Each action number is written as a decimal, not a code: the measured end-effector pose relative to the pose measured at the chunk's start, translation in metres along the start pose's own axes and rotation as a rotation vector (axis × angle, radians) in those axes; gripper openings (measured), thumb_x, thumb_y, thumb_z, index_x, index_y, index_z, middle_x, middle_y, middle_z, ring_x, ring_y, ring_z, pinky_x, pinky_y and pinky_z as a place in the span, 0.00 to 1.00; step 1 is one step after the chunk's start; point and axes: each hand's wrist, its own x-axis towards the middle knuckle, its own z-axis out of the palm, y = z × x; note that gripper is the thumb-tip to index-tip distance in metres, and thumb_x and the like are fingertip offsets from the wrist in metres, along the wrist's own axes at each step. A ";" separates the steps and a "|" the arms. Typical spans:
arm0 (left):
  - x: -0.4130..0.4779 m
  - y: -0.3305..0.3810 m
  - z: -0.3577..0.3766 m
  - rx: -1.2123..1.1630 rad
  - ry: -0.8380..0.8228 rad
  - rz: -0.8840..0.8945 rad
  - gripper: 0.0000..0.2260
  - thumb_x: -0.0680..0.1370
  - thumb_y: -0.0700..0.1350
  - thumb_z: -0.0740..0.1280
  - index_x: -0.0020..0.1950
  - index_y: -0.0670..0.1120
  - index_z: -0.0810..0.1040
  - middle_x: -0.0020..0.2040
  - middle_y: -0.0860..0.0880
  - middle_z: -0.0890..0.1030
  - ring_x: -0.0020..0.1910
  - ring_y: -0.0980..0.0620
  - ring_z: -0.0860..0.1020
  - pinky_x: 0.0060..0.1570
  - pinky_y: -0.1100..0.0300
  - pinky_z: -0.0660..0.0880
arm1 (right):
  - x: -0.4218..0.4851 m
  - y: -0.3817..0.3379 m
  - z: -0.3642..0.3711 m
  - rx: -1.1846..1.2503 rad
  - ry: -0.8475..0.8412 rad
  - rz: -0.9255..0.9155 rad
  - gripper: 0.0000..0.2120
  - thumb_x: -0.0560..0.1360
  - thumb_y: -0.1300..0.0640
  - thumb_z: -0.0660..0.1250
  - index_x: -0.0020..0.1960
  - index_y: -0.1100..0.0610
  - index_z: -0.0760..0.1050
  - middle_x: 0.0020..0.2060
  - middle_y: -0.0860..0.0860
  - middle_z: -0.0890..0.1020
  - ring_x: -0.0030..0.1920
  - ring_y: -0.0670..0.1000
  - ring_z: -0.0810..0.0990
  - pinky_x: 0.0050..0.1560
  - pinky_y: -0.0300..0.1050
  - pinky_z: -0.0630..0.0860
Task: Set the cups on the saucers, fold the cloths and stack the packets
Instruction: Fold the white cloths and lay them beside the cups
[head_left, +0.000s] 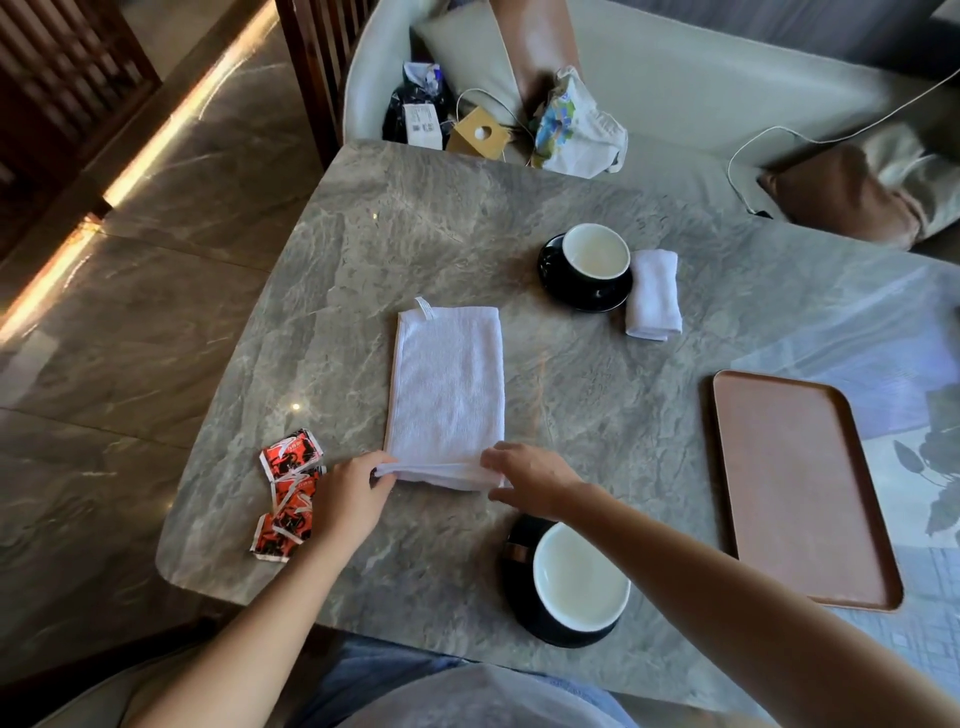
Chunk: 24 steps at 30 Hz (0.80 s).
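Observation:
A white cloth (448, 384) lies folded lengthwise in the middle of the marble table (415, 244). My left hand (349, 493) pinches its near left corner and my right hand (530, 475) grips its near right corner. A second white cloth (653, 294) lies folded beside a far black cup (595, 254) that stands on a black saucer (551, 280). A near black cup (579, 579) stands on its saucer (514, 587) under my right forearm. Several red packets (288, 486) lie scattered at the left, partly behind my left hand.
A brown tray (800, 483) lies at the right side of the table. Behind the table stands a sofa (675, 78) with bags, a small cardboard box (478, 132), cushions and a white cable. The table's left edge drops to a marble floor.

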 end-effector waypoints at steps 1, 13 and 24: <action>0.001 0.000 -0.002 -0.007 -0.007 -0.016 0.06 0.74 0.46 0.68 0.49 0.48 0.82 0.42 0.47 0.85 0.40 0.44 0.81 0.35 0.55 0.72 | 0.001 0.001 -0.002 0.025 0.034 0.012 0.12 0.75 0.51 0.67 0.56 0.54 0.72 0.51 0.52 0.77 0.51 0.56 0.78 0.43 0.48 0.74; 0.005 0.026 -0.036 -0.417 -0.079 0.094 0.09 0.74 0.41 0.69 0.53 0.49 0.80 0.50 0.54 0.83 0.52 0.56 0.78 0.56 0.61 0.71 | -0.004 0.004 -0.041 0.606 0.450 0.107 0.08 0.79 0.58 0.60 0.41 0.55 0.72 0.29 0.45 0.73 0.31 0.45 0.71 0.35 0.42 0.66; 0.005 0.027 -0.046 -0.597 -0.075 0.036 0.02 0.74 0.42 0.70 0.43 0.49 0.81 0.41 0.53 0.85 0.42 0.59 0.80 0.48 0.64 0.74 | -0.011 0.006 -0.034 0.823 0.394 0.113 0.09 0.79 0.59 0.60 0.44 0.62 0.74 0.38 0.54 0.78 0.41 0.55 0.76 0.51 0.65 0.77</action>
